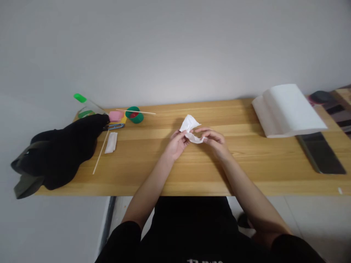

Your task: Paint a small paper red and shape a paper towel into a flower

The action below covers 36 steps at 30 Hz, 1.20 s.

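Note:
A thin white tissue (189, 123), gathered at its middle and flared at the top, is held above the wooden table (208, 175). My left hand (177, 145) is closed round the gathered part, thumb on top. With thumb and fingertips my right hand (215, 141) pinches the tissue's lower right end, drawing that strip out sideways between the hands. Its index finger is lifted off the tissue. The fingers under the tissue are partly hidden.
To the left lie a black cloth bag (65, 149), a wooden stick (100, 152), a folded tissue (111, 142), blue snips (115, 126), pink sticky notes (116, 116) and a green cup (138, 117) with another stick across it. A white packet (290, 109) and a dark phone (323, 153) are at right.

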Available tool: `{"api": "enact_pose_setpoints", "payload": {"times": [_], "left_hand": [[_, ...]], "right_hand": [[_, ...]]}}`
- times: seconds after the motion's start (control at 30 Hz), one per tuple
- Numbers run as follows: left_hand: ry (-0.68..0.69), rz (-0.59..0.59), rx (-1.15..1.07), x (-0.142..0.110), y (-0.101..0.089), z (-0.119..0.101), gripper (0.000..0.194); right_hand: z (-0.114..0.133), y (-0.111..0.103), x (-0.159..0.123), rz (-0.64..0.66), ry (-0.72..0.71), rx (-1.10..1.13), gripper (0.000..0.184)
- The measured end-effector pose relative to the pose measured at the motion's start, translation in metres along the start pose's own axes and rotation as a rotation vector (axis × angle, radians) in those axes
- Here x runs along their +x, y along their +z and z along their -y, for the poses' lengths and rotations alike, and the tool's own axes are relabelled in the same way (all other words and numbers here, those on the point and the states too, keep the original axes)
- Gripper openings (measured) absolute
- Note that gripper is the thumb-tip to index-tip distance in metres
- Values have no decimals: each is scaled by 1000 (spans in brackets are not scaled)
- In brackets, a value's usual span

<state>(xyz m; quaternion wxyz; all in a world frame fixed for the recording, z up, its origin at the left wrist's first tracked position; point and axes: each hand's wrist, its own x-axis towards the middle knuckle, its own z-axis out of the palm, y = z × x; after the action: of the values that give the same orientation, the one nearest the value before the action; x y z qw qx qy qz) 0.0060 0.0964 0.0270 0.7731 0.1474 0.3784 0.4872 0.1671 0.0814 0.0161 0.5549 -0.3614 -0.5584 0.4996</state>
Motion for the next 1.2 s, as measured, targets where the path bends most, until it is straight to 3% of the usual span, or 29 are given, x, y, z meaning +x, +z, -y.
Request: {"api": "enact_pose_setpoints", "payload": {"times": [0.13, 0.3, 0.57, 0.77, 1.0, 1.1, 1.2], "left_hand": [[20, -9, -34, 1, 1, -1, 7], [42, 8, -58, 0, 0, -2, 12], [-7, 58, -59, -6, 1, -3, 38], [74, 65, -53, -5, 1, -1, 30], [82, 18, -58, -4, 3, -1, 33], [36, 25, -54, -6, 5, -3, 36], [-1, 13, -45, -7, 8, -3, 35]], "right_hand": [[3, 5, -1, 28, 102, 80, 14], [2, 6, -1, -40, 220, 79, 21], [-4, 6, 4, -224, 223, 51, 32], [-11, 6, 2, -272, 236, 88, 38], [-18, 8, 4, -196, 395, 234, 67], [-9, 10, 3, -125, 505, 233, 59], [-1, 12, 1, -61, 488, 173, 42]]}}
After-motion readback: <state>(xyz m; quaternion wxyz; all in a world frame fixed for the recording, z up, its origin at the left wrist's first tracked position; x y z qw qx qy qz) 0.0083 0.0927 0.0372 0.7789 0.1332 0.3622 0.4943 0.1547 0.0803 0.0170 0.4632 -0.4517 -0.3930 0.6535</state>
